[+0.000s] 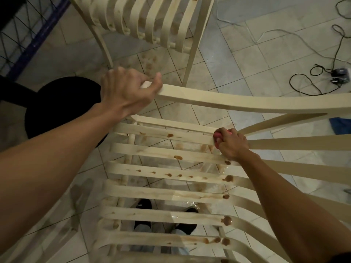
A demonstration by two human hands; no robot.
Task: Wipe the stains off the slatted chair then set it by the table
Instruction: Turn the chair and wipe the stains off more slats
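Presently the slatted chair [171, 193], on the floor [228, 73], is gripped by left fingers [156, 82]; a pink cloth [217, 134] is clenched in right fingers [225, 139]. Stains [228, 179] could be smeared once it is soiled.

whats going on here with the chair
A person is wiping a stained chair bare-handed. The left grip holds the end of its rail, apparently to steady it. The right grip presses a pink cloth on an upper slat. Brown stains dot most slats, so the cleaning is far from done. A second chair stands beyond.
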